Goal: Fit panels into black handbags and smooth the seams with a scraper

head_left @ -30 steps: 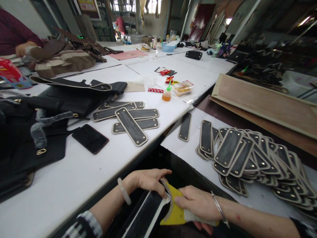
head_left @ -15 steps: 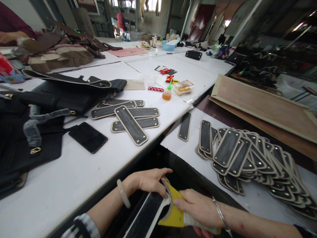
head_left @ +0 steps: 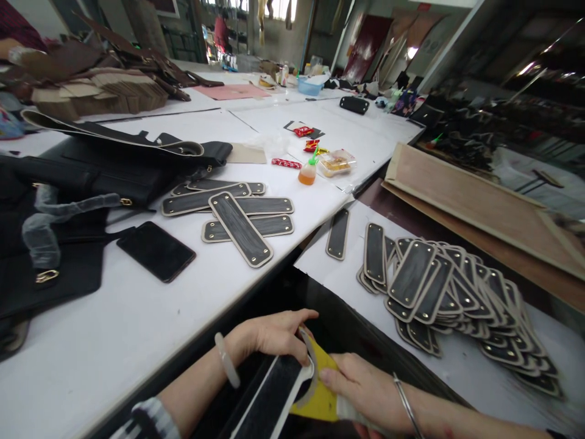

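Observation:
My left hand (head_left: 281,336) grips the end of a black leather piece (head_left: 269,399) with pale edging, its thumb bent over the rounded tip and its index finger pointing right. In my right hand (head_left: 354,384) is a flat yellow piece (head_left: 320,396), held between thumb and fingers. A pale grey curved edge borders the yellow piece, right beside the tip of the leather. Something whitish shows under my right palm; its kind cannot be made out. The lower end of the leather piece runs out of view.
On the white table (head_left: 137,341) lie several black straps with studs (head_left: 240,228), a phone (head_left: 156,251), a black bag (head_left: 91,177) and a glue bottle (head_left: 307,174). A heap of similar straps (head_left: 439,292) covers the right-hand table. Behind it leans a brown board (head_left: 479,207). A dark gap separates the tables.
The camera view has shifted slightly, so the tables' contents sit a little further left. Both hands keep nearly the same place and grip, with the yellow piece still against the leather's tip.

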### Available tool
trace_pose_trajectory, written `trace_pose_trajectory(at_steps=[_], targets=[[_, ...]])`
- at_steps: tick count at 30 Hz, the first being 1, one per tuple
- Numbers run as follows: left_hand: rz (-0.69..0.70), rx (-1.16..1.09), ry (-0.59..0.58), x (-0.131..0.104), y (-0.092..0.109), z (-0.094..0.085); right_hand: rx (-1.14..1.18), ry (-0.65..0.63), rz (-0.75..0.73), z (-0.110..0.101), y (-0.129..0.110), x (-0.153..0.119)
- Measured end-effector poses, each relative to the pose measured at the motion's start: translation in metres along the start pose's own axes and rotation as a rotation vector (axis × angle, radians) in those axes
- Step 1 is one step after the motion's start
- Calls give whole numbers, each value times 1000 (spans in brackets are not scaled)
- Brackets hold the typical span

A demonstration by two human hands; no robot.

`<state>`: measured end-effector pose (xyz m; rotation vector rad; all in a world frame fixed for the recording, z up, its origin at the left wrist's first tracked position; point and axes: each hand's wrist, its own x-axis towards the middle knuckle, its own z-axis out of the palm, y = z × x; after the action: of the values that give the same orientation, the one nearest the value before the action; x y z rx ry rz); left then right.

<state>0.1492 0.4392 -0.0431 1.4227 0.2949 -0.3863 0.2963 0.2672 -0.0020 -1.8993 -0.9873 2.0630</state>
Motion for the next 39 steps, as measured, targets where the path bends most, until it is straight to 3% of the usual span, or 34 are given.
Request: trace_pose_trajectory(at_steps=[4, 10, 25, 31, 36, 39], targets=[[23, 18, 14, 1, -3, -1, -64, 51, -57, -3, -9, -2], [45, -13, 12, 1, -3, 2, -51, 27, 47, -2, -22, -7], [-7, -74, 59, 2, -5, 5, 109, -24, 32, 16, -10, 1], [1, -97, 79, -2, 0, 6, 145, 96, -9, 33, -3, 12], [15, -157, 78, -3, 2, 8, 166, -14, 16, 30, -9, 9], [26, -216, 71, -3, 2, 9, 176, -15, 6, 30, -11, 10]])
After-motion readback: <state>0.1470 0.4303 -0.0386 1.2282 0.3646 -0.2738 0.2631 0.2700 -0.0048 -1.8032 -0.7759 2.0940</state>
